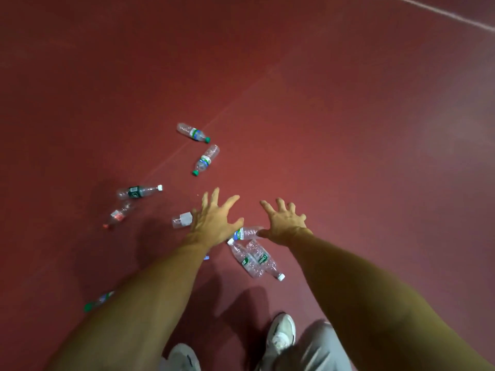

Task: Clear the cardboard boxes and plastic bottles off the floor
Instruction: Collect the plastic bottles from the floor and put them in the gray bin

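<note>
Head view: capped clear bottles [193, 132] lie empty-looking across the floor [348, 129].

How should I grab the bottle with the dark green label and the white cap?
Take the dark-label bottle round its middle, at the label, coming down from above and wrapping across its width. It lies flat on its side on the floor, cap pointing right, so the round middle is probably the easiest part to hold.

Dull red-brown floor [321, 103] across the whole frame. Crossed in the upper right corner by a thin white line [442, 12], near centre by a fainter diagonal line [225, 111]. Paler, hazy sheen toward the right edge, darker at upper left.
</note>
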